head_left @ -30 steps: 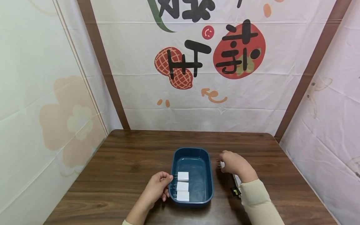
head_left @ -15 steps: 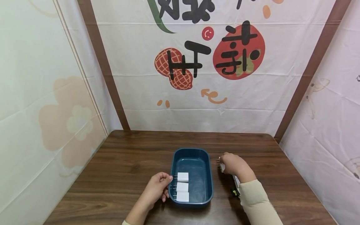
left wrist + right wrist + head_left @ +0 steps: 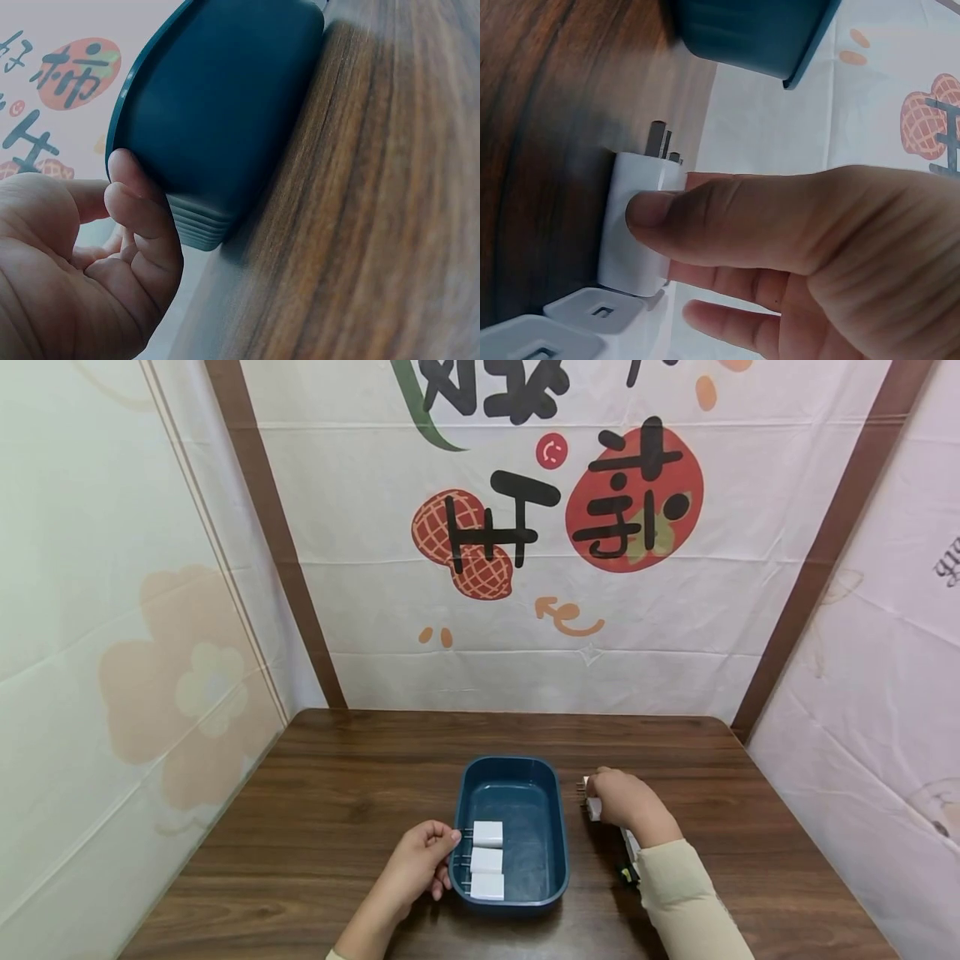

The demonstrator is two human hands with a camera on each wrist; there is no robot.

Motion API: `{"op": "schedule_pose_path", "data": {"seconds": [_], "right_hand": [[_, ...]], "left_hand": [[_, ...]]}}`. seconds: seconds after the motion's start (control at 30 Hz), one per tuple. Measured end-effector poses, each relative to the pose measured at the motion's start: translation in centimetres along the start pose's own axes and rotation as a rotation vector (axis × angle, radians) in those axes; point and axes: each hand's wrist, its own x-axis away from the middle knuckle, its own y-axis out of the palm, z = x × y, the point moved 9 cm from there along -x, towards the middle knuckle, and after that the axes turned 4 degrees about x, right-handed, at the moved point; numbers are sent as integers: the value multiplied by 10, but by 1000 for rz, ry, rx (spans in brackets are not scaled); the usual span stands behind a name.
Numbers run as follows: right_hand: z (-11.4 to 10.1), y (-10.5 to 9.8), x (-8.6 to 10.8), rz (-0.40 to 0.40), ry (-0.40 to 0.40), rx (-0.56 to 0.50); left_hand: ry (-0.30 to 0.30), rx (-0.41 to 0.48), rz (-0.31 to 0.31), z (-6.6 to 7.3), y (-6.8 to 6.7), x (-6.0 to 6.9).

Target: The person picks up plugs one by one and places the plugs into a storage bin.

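A dark blue tray (image 3: 528,818) stands on the wooden table. My left hand (image 3: 420,860) holds its left rim between thumb and fingers; the left wrist view shows the fingertips against the tray's outer wall. Inside, along the left side, three white charger plugs (image 3: 487,860) lie in a column with prongs pointing left. To the right of the tray, my right hand (image 3: 626,797) pinches a white charger plug (image 3: 630,266) at the table, thumb on one face and fingers behind. Its metal prongs stick out past the thumb. The hand partly hides the plugs in the head view.
More white charger plugs (image 3: 600,309) with port openings lie close by the pinched one in the right wrist view. A dark object with a yellow-green patch (image 3: 627,874) lies partly under the right sleeve. Printed cloth walls (image 3: 465,677) surround the table (image 3: 360,777).
My right hand has shifted slightly, and more white plug surface shows at its fingertips. The left hand keeps its hold on the tray rim; the tray has stayed put.
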Motion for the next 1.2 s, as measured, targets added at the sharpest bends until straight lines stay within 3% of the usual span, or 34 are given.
{"op": "schedule_pose_path", "data": {"seconds": [1.0, 1.2], "right_hand": [[6, 5, -11, -33, 10, 15], [2, 7, -5, -55, 13, 10]], "left_hand": [[3, 1, -8, 2, -4, -12], [-3, 3, -12, 1, -3, -4]]}}
